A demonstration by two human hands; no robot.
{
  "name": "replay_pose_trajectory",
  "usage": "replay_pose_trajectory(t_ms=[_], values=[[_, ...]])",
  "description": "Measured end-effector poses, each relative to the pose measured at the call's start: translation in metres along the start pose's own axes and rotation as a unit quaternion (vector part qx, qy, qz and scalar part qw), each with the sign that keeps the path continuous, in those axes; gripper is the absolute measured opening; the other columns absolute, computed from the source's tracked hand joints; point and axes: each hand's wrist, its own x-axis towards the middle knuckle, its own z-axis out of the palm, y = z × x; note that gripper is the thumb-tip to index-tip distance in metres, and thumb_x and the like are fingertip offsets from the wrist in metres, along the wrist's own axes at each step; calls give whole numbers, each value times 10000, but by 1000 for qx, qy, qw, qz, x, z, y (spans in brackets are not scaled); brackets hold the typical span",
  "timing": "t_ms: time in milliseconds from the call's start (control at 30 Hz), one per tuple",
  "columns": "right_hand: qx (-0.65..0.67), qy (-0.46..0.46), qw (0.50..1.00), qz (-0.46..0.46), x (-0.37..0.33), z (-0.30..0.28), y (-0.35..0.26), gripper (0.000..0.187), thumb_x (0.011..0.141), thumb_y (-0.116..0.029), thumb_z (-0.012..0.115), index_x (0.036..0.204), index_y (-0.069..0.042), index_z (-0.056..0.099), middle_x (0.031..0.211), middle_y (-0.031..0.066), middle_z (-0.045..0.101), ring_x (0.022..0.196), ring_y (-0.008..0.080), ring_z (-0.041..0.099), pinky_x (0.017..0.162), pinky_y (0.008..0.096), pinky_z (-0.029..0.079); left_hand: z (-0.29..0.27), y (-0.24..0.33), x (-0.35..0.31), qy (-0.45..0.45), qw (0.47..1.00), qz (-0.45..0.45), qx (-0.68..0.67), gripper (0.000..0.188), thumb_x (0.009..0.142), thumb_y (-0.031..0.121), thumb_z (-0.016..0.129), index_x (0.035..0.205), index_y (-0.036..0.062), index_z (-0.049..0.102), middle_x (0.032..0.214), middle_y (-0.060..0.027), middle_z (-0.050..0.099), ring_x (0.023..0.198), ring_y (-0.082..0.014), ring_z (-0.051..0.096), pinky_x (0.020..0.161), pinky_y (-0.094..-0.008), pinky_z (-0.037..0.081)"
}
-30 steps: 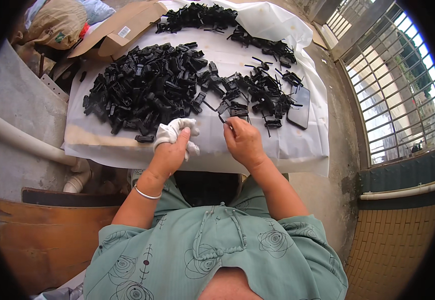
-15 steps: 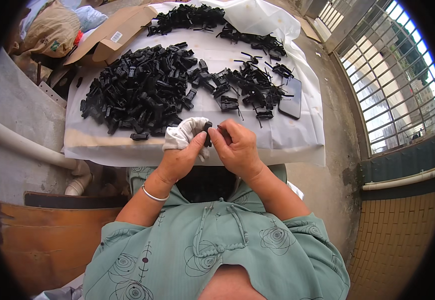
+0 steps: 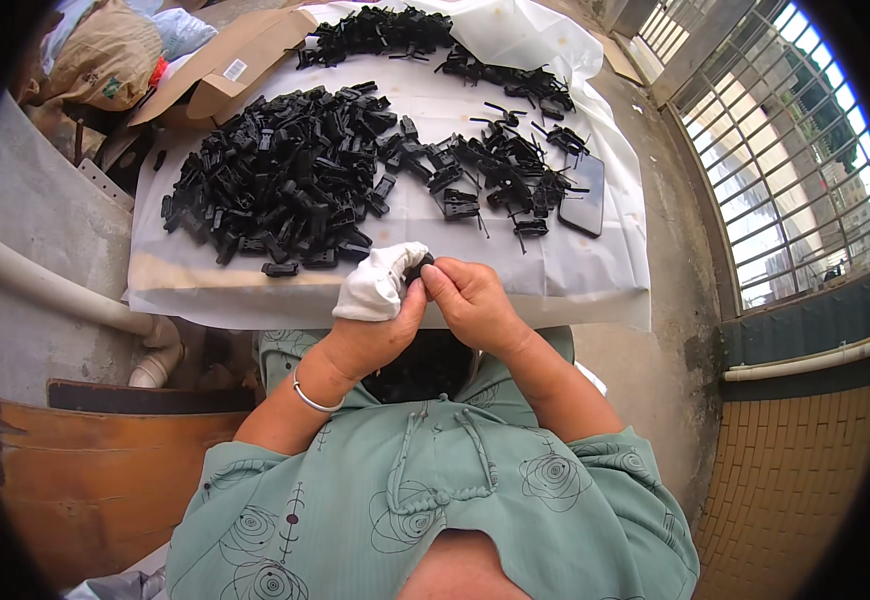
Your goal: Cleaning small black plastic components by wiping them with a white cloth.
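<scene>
Meeting near the frame's centre, the left hand (image 3: 383,328), partly covered by white cloth (image 3: 367,290), and the bare right hand (image 3: 472,302) are clamped on a small black piece (image 3: 417,268). The grip hides most of it; its long axis seems to slant toward the upper right. Black clips (image 3: 280,175) heap on the table (image 3: 545,280), upper left.

The head fisheye looks down — left hand (image 3: 383,318) and right hand (image 3: 477,303) close, table (image 3: 555,272) beyond
</scene>
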Motion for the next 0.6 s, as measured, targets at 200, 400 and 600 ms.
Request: replay_pose_trajectory(t_ms=[200,400,600], values=[[72,2,994,84,-2,14,22,271,944,-174,463,756,-3,555,675,-37,513,648,56,431,589,224,392,1,-9,1,-21,986,75,147,247,771,-1,538,1016,-37,545,881,-184,599,804,-298,601,716,-326,486],[47,9,999,1,-1,3,13,215,919,-167,504,812,3,582,664,-3,523,614,66,435,575,233,393,3,-19,1,7,985,-100,-141,243,809,32,585,1040,-10,520,883,-75,579,758,-137,545,689,-265,465],[-105,-4,994,-31,-7,-14,12,98,808,-103,632,869,-26,632,633,38,508,532,105,437,499,246,373,-14,-12,8,-38,914,-235,-329,284,893,54,510,1165,44,427,845,-16,526,617,-51,436,542,-192,406]])
